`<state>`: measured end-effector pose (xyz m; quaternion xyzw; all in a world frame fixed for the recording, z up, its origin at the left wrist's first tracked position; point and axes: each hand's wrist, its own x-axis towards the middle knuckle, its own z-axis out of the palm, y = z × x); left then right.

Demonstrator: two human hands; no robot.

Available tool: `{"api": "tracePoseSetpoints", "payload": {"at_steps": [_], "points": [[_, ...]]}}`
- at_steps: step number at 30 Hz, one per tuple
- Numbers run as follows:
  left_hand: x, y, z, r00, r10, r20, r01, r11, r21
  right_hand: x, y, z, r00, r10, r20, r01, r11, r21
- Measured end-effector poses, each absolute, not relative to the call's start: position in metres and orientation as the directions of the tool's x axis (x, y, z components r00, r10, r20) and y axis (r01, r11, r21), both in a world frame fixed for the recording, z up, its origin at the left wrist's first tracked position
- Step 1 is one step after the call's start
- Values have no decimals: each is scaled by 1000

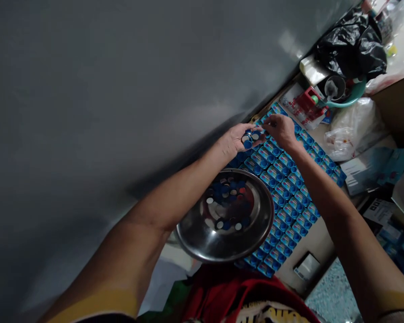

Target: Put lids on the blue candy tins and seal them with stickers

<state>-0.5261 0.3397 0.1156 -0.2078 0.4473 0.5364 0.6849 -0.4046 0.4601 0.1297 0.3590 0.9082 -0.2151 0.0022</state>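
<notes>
My left hand (236, 138) is palm up, its fingers cupped around several small round discs (247, 143), some blue and some whitish. My right hand (283, 130) is just to the right of its fingertips, thumb and fingers pinched together. Whatever is in that pinch is too small or hidden to make out. Below both hands, many small blue packs (283, 167) lie in tight rows, each with a round blue spot on it. Nearer to me, a shiny metal bowl (218, 246) holds more loose blue and white discs and a red one.
A grey wall (121, 89) runs along the left. Beyond the packs are a red tape dispenser (310, 102), a teal basin (353, 96), a black plastic bag (355, 45) and a clear plastic bag (353, 128). A small white box (308, 266) lies near the table's edge.
</notes>
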Motion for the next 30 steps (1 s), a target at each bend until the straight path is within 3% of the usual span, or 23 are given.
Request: {"api": "tracePoseSetpoints", "payload": {"at_steps": [4,7,11,18,23,27,30], "points": [[-514,351,104,13,514,-858,-945,288,158,-404,440,128,-776,581,-248,615,605,-506],[-511,355,102,12,507,-862,-958,253,136,-407,447,125,-730,615,-297,660,525,-537],[-523,344,109,9,545,-839,-943,284,174,-406,463,124,-663,718,-213,734,567,-373],[-543,331,110,-3,537,-844,-956,247,160,-414,470,115,-606,709,-360,784,609,-118],[-539,341,109,-44,542,-839,-977,152,150,-440,489,102,-539,693,-478,818,566,-102],[-531,339,132,-69,539,-840,-978,129,164,-436,491,107,-605,663,-442,773,621,-128],[-523,331,148,-92,554,-827,-986,65,153,-382,478,123,-679,650,-342,729,652,-207]]}}
